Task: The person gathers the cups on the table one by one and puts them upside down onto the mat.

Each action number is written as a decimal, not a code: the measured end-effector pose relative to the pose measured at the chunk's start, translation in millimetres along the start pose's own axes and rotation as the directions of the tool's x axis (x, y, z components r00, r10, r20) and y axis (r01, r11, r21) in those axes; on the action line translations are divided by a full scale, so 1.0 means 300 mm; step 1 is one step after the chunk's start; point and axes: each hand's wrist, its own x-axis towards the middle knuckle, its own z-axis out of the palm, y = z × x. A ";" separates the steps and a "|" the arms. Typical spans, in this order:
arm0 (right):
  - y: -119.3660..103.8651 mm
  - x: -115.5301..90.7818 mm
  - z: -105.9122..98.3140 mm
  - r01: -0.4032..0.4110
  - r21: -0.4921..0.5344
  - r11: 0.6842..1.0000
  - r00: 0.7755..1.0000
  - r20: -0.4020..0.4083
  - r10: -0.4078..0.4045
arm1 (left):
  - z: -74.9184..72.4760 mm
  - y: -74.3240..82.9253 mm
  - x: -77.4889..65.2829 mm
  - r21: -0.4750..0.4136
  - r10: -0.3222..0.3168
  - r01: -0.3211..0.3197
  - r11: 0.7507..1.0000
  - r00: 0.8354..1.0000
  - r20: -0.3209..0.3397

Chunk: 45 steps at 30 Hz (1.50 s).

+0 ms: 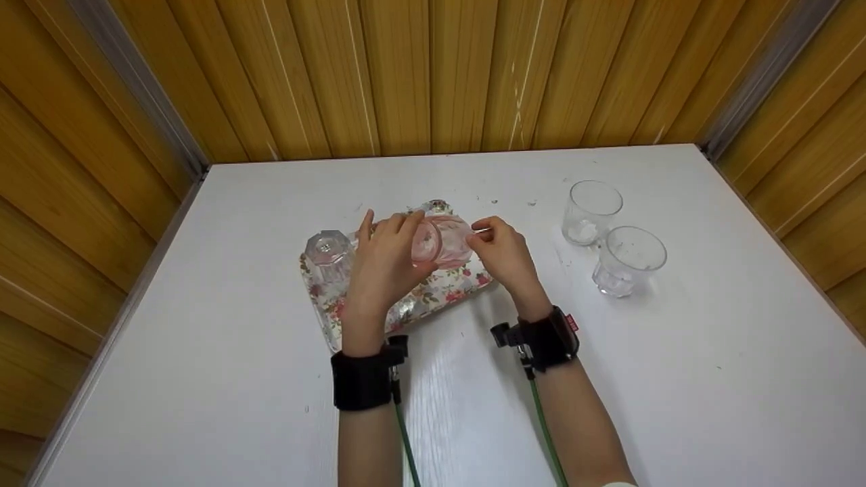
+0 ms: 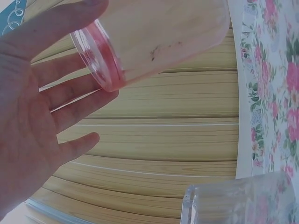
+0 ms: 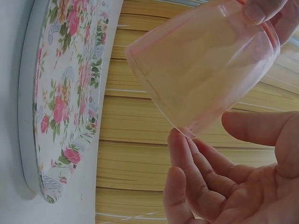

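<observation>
A pink see-through tumbler [image 1: 452,245] is held above a floral tray [image 1: 433,306], tilted, its base up and its wide mouth angled down to the right. My left hand [image 1: 387,260] grips its thick base; in the left wrist view the thumb lies over the base ring [image 2: 105,56] with fingers beneath. At the rim [image 3: 154,100], fingertips of my right hand [image 1: 504,253] touch the edge, while the right thumb stands apart from them. A clear faceted glass [image 1: 330,256] stands upside down on the tray, left of my left hand.
Two clear glasses, one farther back [image 1: 590,213] and one nearer [image 1: 626,264], stand upright close together on the white table [image 1: 710,379], right of the tray. Wood-patterned panels [image 1: 406,81] wall the table at the back and sides. Green cables [image 1: 544,423] run from the wrist cameras.
</observation>
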 end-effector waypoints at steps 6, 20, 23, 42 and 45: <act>0.002 0.002 0.003 -0.010 -0.009 1.000 1.000 0.016 0.010 | -0.005 0.004 -0.001 -0.003 -0.006 0.006 1.000 1.000 0.011; -0.001 -0.002 0.010 -0.008 0.006 1.000 0.999 0.036 0.007 | -0.011 0.000 -0.003 0.009 -0.006 0.005 1.000 0.999 0.036; 0.000 -0.002 0.007 -0.009 0.000 1.000 0.999 0.048 0.009 | -0.014 0.002 -0.002 0.008 -0.010 0.010 1.000 0.999 0.043; 0.004 -0.002 0.009 -0.008 -0.007 1.000 0.998 0.056 0.008 | -0.019 0.008 0.000 0.015 -0.017 0.016 1.000 0.998 0.060; 0.002 -0.002 0.007 -0.007 -0.010 1.000 0.998 0.056 0.007 | -0.019 0.006 0.000 0.020 -0.010 0.008 1.000 0.999 0.054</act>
